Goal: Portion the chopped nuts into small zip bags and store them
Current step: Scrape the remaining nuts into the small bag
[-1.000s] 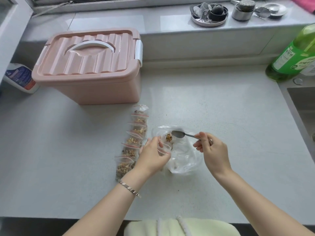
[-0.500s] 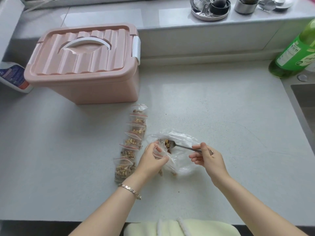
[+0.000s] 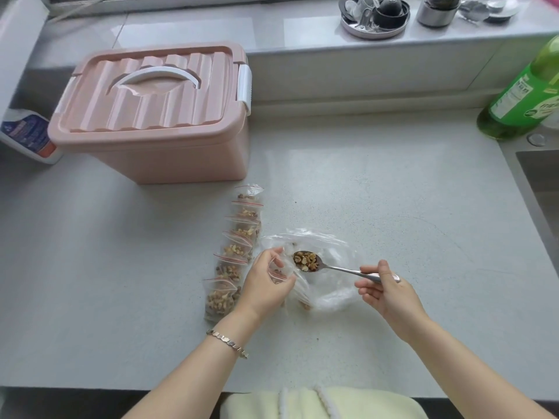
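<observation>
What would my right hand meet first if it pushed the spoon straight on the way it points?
Probably the small clear red-striped zip bag pinched in your left hand, just beyond the nut-filled metal spoon your right hand holds; depth is unclear.

on the tabletop [image 3: 393,207] the storage box [image 3: 151,116] stands at the back left, with a container [image 3: 28,137] lying to its left. in front of the box a row of filled zip bags [image 3: 234,255] runs toward the person. just right of the row lies the large bag [image 3: 332,291]. the left hand [image 3: 266,285] holds a small zip bag [image 3: 279,273] between them. the spoon [image 3: 332,269], in the right hand [image 3: 387,293], carries chopped nuts [image 3: 305,260] over the large bag. a bottle [image 3: 520,98] stands far right, behind the sink [image 3: 541,182]. a tray [image 3: 375,16] sits on the ledge [image 3: 211,28] behind.
</observation>
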`<state>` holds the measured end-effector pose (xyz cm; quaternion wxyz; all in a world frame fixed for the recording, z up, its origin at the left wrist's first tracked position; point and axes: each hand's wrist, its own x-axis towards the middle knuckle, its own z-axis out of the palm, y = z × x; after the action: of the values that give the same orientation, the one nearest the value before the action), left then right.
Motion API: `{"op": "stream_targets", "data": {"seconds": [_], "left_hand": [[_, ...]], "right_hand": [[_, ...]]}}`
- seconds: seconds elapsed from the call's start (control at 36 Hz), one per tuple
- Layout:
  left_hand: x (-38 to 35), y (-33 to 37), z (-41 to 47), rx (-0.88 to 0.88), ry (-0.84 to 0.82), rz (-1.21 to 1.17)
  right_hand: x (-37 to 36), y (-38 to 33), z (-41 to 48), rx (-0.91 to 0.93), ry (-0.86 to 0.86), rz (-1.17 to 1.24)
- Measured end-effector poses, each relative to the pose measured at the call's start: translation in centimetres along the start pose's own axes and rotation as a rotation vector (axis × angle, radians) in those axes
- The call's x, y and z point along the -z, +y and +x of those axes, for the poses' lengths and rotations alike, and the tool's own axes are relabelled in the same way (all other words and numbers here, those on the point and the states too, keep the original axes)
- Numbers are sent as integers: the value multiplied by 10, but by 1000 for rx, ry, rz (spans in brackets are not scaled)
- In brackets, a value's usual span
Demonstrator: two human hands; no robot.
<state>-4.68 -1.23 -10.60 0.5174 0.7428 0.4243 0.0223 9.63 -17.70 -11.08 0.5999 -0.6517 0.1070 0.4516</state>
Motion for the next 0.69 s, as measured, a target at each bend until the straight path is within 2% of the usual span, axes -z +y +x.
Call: {"op": "stream_targets", "data": {"seconds": [0.22,0.33,0.5,0.58,0.69], "left_hand": [[2,15,4,-112,-31,100],[-1,13,4,-86,-18,151],[-1,14,-24,-43,133,63],[-3,12,-41,-86,238,33],[-3,9,-50,-96,252,9]], "right_hand": [[19,-11,-6,56,22,24],[20,-24,-14,131,51,-18],[10,-48,-35,246,87,-118],[2,-60,-48,291,65,-126],[-8,-72,-65,316,7,-130]]}}
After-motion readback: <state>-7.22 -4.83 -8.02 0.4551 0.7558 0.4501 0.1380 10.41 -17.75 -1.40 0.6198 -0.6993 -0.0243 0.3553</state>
